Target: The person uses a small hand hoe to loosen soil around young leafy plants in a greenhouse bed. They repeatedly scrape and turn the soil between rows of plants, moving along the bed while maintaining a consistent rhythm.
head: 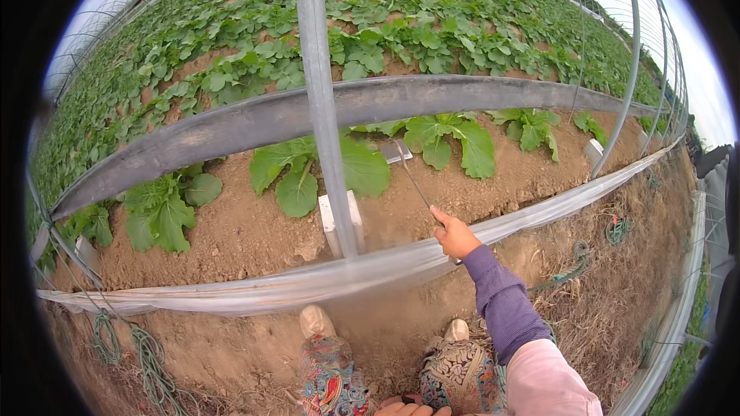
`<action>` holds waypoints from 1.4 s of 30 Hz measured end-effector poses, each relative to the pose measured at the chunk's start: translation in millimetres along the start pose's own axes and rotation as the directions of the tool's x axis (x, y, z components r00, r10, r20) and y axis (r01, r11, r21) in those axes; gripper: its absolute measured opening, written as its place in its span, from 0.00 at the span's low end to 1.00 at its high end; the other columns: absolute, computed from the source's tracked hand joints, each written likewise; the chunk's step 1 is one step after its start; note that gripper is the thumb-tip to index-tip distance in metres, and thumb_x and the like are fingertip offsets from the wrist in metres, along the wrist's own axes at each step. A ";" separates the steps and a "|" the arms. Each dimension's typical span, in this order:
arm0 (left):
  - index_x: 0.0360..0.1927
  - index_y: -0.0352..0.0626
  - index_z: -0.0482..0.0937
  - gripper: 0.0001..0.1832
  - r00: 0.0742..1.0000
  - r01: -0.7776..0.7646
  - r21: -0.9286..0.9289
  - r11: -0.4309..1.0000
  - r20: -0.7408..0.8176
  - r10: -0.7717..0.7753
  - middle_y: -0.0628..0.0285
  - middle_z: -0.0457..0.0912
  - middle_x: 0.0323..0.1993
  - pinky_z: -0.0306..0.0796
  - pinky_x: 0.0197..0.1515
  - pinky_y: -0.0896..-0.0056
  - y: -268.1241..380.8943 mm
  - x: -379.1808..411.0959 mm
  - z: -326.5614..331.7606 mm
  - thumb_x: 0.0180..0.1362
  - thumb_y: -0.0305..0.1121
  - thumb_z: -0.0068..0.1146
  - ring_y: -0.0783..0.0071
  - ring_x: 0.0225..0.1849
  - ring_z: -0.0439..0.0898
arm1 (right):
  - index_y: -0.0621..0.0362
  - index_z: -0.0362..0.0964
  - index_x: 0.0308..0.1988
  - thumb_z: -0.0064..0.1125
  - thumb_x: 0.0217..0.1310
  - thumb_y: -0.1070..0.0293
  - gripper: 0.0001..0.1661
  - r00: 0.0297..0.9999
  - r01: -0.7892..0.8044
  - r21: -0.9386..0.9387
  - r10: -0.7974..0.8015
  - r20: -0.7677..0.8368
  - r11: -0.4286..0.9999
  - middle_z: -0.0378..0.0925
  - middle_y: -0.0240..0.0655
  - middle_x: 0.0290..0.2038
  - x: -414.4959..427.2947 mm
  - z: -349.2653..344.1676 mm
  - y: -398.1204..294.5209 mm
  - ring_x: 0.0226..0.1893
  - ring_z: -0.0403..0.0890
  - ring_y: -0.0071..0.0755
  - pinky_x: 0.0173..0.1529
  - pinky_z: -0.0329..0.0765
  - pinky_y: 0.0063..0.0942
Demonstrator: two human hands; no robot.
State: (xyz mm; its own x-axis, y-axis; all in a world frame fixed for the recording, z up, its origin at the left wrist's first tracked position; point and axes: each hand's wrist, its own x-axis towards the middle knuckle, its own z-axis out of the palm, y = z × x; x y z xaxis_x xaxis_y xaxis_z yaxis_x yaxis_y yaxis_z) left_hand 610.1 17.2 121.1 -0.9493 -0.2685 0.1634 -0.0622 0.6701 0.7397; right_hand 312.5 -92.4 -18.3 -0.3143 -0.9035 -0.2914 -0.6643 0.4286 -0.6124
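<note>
My right hand (458, 238), in a purple cuff and pink sleeve, grips the handle of a hand hoe. The hoe's thin metal neck (413, 181) reaches away over the plastic film, and its flat blade (395, 152) rests on or just above the soil between two leafy green plants. To the blade's right stands one plant (448, 141); another plant (300, 170) spreads broad leaves to its left. Only the fingers of my left hand (411, 410) show at the bottom edge, between my knees; whether they hold anything is hidden.
An upright metal post (324, 98) rises in front of me beside a white block (329, 214). Rolled dark sheeting (243, 124) spans above the plants. A clear plastic film (231, 294) runs along the bed's near edge. Green ropes (150, 358) hang at left; metal hoops (627, 69) stand right.
</note>
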 end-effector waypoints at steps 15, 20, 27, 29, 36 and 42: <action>0.37 0.40 0.73 0.17 0.999 0.033 0.042 0.999 0.010 -0.033 0.63 0.69 0.22 0.64 0.27 0.69 3.1 -5.4 2.1 0.45 0.38 0.53 0.68 0.24 0.70 | 0.52 0.59 0.56 0.46 0.51 0.69 0.29 0.997 -0.063 0.096 0.068 -0.041 0.993 0.73 0.55 0.36 57.8 11.1 10.7 0.34 0.76 0.50 0.41 0.71 0.34; 0.38 0.40 0.73 0.17 0.999 0.029 0.047 0.998 -0.030 -0.028 0.63 0.70 0.23 0.64 0.27 0.69 2.6 -2.6 0.8 0.45 0.38 0.53 0.69 0.25 0.70 | 0.56 0.57 0.56 0.44 0.52 0.69 0.29 0.995 -0.012 0.063 0.018 -0.094 0.998 0.71 0.53 0.42 82.9 -2.7 -12.8 0.40 0.75 0.50 0.44 0.71 0.34; 0.38 0.41 0.73 0.17 0.996 0.081 0.078 0.994 -0.035 -0.079 0.63 0.70 0.23 0.64 0.28 0.70 -0.7 -1.0 -6.7 0.44 0.38 0.54 0.70 0.25 0.70 | 0.56 0.54 0.58 0.43 0.55 0.69 0.29 0.970 -0.219 0.300 0.174 0.170 0.928 0.72 0.43 0.28 6.2 -0.7 -16.6 0.17 0.73 0.32 0.27 0.73 0.29; 0.38 0.41 0.73 0.17 0.995 0.084 0.082 0.993 -0.052 -0.080 0.64 0.70 0.23 0.63 0.27 0.70 -1.1 1.0 -7.4 0.44 0.38 0.55 0.70 0.25 0.70 | 0.56 0.53 0.59 0.43 0.56 0.69 0.29 0.992 -0.122 0.358 0.102 0.075 0.926 0.69 0.39 0.24 -5.8 -1.9 -5.9 0.11 0.68 0.24 0.21 0.72 0.25; 0.38 0.40 0.73 0.16 1.000 0.028 0.044 0.999 0.000 -0.028 0.63 0.70 0.23 0.63 0.26 0.70 -5.0 8.7 -5.6 0.46 0.37 0.54 0.69 0.25 0.70 | 0.58 0.52 0.58 0.43 0.56 0.73 0.29 0.966 0.217 -0.115 -0.230 -0.118 0.969 0.73 0.50 0.41 -12.0 31.0 40.2 0.41 0.76 0.45 0.44 0.72 0.30; 0.37 0.40 0.73 0.16 0.996 0.084 0.081 0.993 -0.045 -0.081 0.62 0.69 0.22 0.63 0.26 0.68 -2.8 3.6 -5.8 0.46 0.37 0.54 0.68 0.24 0.70 | 0.57 0.53 0.57 0.45 0.53 0.71 0.29 0.944 0.249 0.109 -0.216 -0.250 0.962 0.68 0.53 0.47 -24.1 24.7 11.8 0.46 0.70 0.55 0.50 0.67 0.36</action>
State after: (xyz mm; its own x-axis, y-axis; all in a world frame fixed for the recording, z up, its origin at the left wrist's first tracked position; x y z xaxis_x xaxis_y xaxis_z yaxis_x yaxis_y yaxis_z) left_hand 608.6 10.3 123.5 -0.9265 -0.3523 0.1323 -0.1665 0.6991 0.6954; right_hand 329.0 -65.5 -36.6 -0.3227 -0.9456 0.0410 -0.6437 0.1875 -0.7420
